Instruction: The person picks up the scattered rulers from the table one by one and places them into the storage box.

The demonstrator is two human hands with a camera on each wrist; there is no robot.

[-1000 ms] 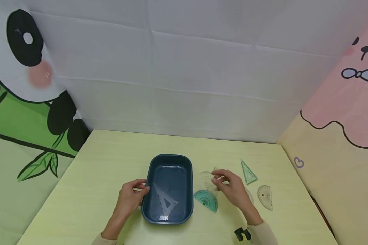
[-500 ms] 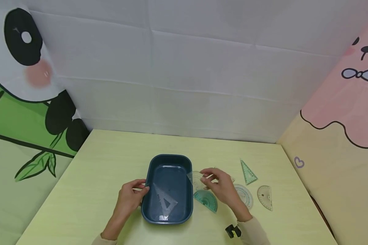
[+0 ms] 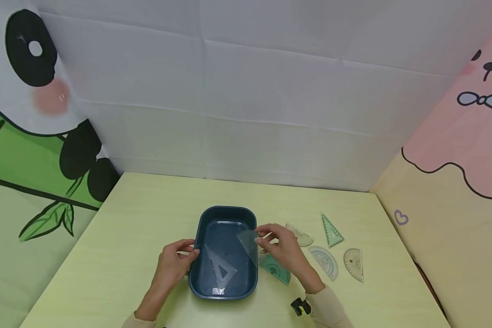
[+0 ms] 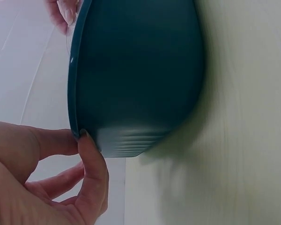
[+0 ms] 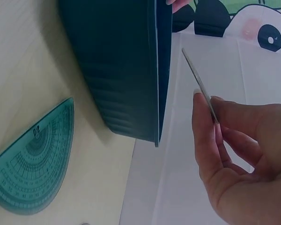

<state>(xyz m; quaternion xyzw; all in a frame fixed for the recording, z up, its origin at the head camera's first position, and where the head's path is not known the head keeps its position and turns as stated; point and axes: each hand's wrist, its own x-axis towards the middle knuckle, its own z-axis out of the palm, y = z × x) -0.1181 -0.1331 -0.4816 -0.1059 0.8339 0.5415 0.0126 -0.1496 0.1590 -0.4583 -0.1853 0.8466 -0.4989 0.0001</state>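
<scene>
My left hand [image 3: 176, 259] pinches the tray [image 3: 217, 237] at its left rim; my right hand [image 3: 282, 246] pinches a clear piece [image 3: 247, 243], perhaps triangular, over the right rim. I'd judge a light pinch and steady tray best for clearance.

Smooth plastic tray [image 3: 225, 231] (glossy inside), translucent plastic green protractor [image 5: 37, 164].

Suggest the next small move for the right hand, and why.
I'd probably shift the right hand slightly left and lower the clear plastic piece into the box: it is pinched above the rim, its free end over the inside. A clear triangle lies in there, and the left hand grips the opposite side.
</scene>
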